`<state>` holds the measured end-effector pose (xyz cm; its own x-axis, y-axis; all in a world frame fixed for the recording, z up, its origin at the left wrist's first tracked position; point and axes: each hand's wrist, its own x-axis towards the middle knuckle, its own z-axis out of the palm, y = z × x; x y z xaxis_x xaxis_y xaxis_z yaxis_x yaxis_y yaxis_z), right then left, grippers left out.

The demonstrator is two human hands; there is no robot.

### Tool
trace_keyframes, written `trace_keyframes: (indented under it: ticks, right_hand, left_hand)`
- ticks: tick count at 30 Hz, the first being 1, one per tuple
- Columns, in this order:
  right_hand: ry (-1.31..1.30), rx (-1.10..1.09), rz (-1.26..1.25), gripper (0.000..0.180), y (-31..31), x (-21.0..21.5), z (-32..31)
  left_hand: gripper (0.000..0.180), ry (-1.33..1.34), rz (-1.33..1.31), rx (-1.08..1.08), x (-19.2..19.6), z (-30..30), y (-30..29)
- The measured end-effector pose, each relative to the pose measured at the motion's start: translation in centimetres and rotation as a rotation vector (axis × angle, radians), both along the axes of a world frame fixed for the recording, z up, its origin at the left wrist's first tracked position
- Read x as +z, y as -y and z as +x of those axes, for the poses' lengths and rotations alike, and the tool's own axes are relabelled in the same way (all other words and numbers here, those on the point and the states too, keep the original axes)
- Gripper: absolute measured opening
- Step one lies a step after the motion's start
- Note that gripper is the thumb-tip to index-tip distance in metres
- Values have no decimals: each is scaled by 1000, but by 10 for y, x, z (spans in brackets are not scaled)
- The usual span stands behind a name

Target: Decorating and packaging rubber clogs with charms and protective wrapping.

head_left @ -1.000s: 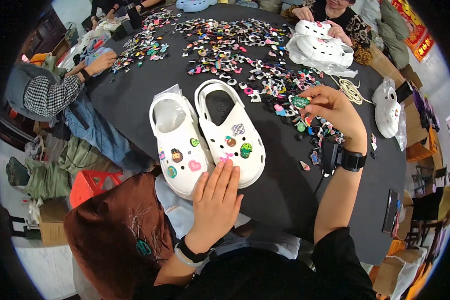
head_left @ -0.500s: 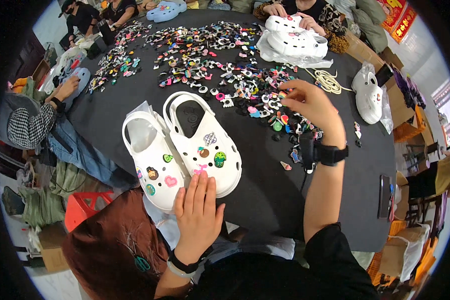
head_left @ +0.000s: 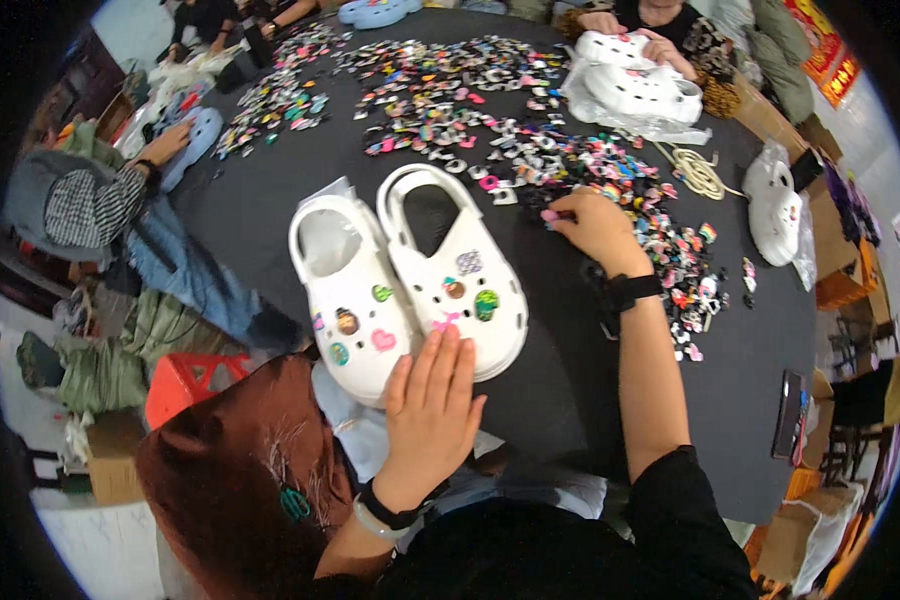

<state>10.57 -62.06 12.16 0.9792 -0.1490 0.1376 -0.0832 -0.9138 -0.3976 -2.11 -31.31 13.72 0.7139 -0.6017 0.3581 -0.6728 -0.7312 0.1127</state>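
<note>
Two white clogs (head_left: 410,285) lie side by side on the black table (head_left: 570,390), each with a few coloured charms pressed into its holes. My left hand (head_left: 432,400) rests flat on the toe of the right clog, fingers spread. My right hand (head_left: 590,225), with a black watch at the wrist, reaches into the scattered pile of small colourful charms (head_left: 660,215) and pinches a small pink charm (head_left: 550,214) at its fingertips.
More charms (head_left: 440,85) spread across the far half of the table. A person opposite holds white clogs in plastic (head_left: 635,85). Another person's hand (head_left: 165,145) works at the left. A coiled cord (head_left: 700,175), a bagged white clog (head_left: 775,205) and a phone (head_left: 788,412) lie at the right.
My right hand has moved left along the charm pile and now pinches a pink charm. My left hand stays on the clog's toe. My view has shifted, and the clogs appear further right.
</note>
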Motion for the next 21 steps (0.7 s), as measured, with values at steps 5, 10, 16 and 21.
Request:
trace_keyframes:
  ticks: [5,10,16,21]
  right_hand:
    - [7,-68,15,22,-5,17,-6]
    - [5,-43,124,21,2,15,-1]
    - [116,14,371,17,16,12,-3]
    - [121,-18,385,15,14,35,-12]
  left_hand:
    - [74,-3,-23,2,-3,1,1]
    - [75,3,-36,-16,-2,0,-2]
    - [70,-97,-109,-79,11,1,-9]
    - [53,-172,-277,-207,30,11,-31]
